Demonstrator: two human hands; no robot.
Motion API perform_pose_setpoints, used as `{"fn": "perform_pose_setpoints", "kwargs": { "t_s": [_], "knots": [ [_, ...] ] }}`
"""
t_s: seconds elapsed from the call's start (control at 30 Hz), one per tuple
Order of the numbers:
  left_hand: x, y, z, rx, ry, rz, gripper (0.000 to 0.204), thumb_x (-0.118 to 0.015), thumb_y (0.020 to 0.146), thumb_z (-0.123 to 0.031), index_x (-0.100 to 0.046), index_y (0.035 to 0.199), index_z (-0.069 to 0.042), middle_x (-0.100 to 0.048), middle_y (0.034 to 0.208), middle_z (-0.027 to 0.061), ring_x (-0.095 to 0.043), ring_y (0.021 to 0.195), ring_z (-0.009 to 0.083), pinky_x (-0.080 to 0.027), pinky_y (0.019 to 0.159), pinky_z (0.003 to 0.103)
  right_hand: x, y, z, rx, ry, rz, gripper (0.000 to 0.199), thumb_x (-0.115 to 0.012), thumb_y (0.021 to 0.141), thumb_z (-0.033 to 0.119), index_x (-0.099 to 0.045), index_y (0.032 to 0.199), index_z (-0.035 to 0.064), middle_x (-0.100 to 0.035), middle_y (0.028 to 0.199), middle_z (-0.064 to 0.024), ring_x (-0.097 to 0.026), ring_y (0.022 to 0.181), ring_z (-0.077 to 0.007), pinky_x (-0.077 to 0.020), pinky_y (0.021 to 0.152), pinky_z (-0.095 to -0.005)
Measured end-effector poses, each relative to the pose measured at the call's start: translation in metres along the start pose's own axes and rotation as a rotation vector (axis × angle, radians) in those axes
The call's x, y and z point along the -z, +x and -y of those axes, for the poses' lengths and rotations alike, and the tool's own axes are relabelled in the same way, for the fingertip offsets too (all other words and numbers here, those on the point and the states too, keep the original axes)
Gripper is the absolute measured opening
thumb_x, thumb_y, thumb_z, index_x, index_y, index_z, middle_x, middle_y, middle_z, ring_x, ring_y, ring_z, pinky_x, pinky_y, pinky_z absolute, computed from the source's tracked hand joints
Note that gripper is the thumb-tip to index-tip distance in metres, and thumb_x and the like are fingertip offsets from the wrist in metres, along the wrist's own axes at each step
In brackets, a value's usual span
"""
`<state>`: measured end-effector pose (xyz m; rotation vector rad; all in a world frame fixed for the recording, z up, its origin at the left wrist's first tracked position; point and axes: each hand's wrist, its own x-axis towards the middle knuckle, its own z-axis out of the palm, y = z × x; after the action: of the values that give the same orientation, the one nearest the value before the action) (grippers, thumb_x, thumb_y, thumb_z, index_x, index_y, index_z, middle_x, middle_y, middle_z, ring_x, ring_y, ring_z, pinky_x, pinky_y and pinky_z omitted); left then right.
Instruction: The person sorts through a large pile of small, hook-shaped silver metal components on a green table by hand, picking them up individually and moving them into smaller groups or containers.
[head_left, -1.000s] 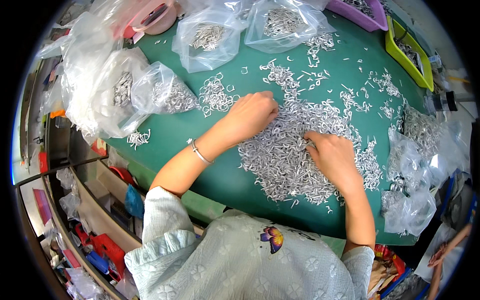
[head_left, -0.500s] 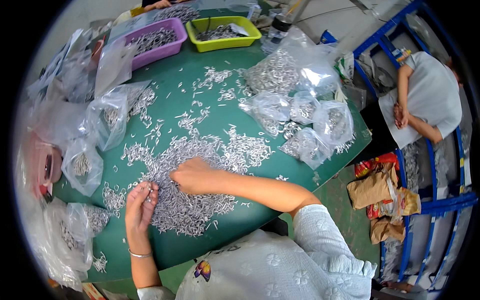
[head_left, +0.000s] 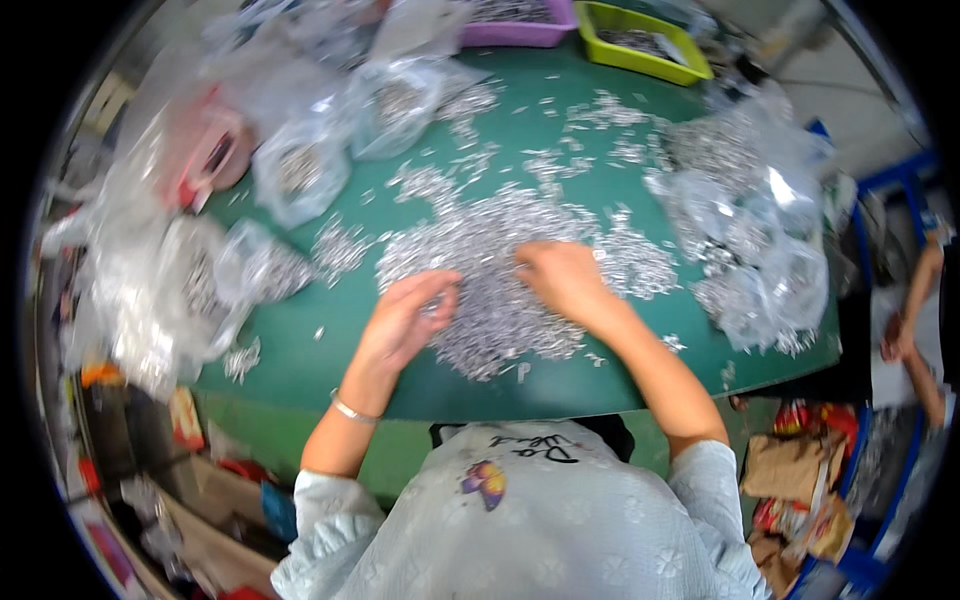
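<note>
A broad pile of small silvery metal pieces (head_left: 490, 335), some looking like links or hooks, spreads over the green table (head_left: 470, 395) in front of me. At its left edge is my left hand (head_left: 405, 318), palm turned inward; its fingers are loosely curved, with a gap to the thumb. No piece can be made out in it. My right hand (head_left: 565, 280) reaches into the pile from the right, fingers bent down and closed at the pieces. Its fingertips are partly hidden and blurred, so what they hold does not show.
Clear plastic bags of metal pieces (head_left: 300, 170) line the left side, near a pink container (head_left: 217, 150). More filled bags (head_left: 750, 235) stand at the right. A purple tray (head_left: 520, 35) and a yellow-green tray (head_left: 640, 55) sit at the back. Another person's arms (head_left: 900, 330) show far right.
The view has swung left, so the table appears further right. My left hand's fingers have loosened from a pinch on small metal pieces. My right hand has moved toward the pile's right side.
</note>
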<state>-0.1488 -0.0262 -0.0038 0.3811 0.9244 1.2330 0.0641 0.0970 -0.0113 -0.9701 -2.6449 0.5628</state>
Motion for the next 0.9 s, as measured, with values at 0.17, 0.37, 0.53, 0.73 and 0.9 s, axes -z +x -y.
{"fn": "perform_pose_setpoints", "kwargs": {
  "t_s": [0.17, 0.37, 0.53, 0.73, 0.9],
  "knots": [
    [0.004, -0.015, 0.016, 0.055, -0.060, 0.155, 0.024, -0.055, 0.097, -0.014, -0.062, 0.113, 0.003, -0.059, 0.081, 0.0023, -0.047, 0.066, 0.0088, -0.037, 0.056, 0.023, 0.023, -0.015, -0.005, -0.302, 0.383, 0.032, 0.014, -0.066, 0.087, 0.019, -0.064, 0.092, 0.0058, -0.060, 0.064, -0.0099, -0.057, 0.057, -0.0242, -0.0435, 0.057, -0.0365],
    [-0.013, -0.012, 0.036, 0.054, -0.010, 0.054, 0.023, -0.054, 0.096, -0.009, -0.063, 0.115, 0.002, -0.063, 0.090, 0.0041, -0.051, 0.067, 0.0095, -0.042, 0.059, 0.022, 0.013, -0.029, -0.033, -0.483, 0.883, 0.014, 0.015, -0.057, 0.096, 0.015, -0.060, 0.092, 0.0004, -0.060, 0.071, -0.0014, -0.049, 0.061, -0.0058, -0.0377, 0.055, -0.0238],
    [-0.021, -0.011, 0.039, 0.083, -0.035, 0.064, 0.023, -0.053, 0.096, -0.007, -0.063, 0.114, 0.003, -0.063, 0.091, 0.0051, -0.052, 0.068, 0.0104, -0.043, 0.061, 0.023, 0.027, -0.030, -0.035, -0.616, 1.139, 0.122, 0.017, -0.056, 0.096, 0.011, -0.064, 0.106, 0.0002, -0.061, 0.074, 0.0006, -0.036, 0.049, -0.0003, -0.0265, 0.044, -0.0183],
    [-0.022, -0.007, 0.042, 0.104, -0.030, 0.072, 0.024, -0.051, 0.097, -0.006, -0.062, 0.115, 0.004, -0.064, 0.092, 0.0057, -0.052, 0.069, 0.0108, -0.044, 0.062, 0.023, 0.025, -0.037, -0.049, -0.589, 1.308, 0.207, 0.023, -0.056, 0.096, 0.011, -0.062, 0.115, -0.0012, -0.062, 0.080, -0.0005, -0.036, 0.051, -0.0005, -0.0238, 0.043, -0.0180],
    [-0.022, -0.006, 0.044, 0.110, -0.034, 0.079, 0.024, -0.050, 0.097, -0.005, -0.061, 0.116, 0.005, -0.064, 0.094, 0.0058, -0.054, 0.071, 0.0111, -0.045, 0.063, 0.024, 0.016, -0.045, -0.051, -0.448, 0.916, -0.012, 0.017, -0.060, 0.094, 0.012, -0.066, 0.105, 0.0016, -0.060, 0.073, 0.0010, -0.040, 0.053, -0.0035, -0.0316, 0.045, -0.0241]
  ]
}}
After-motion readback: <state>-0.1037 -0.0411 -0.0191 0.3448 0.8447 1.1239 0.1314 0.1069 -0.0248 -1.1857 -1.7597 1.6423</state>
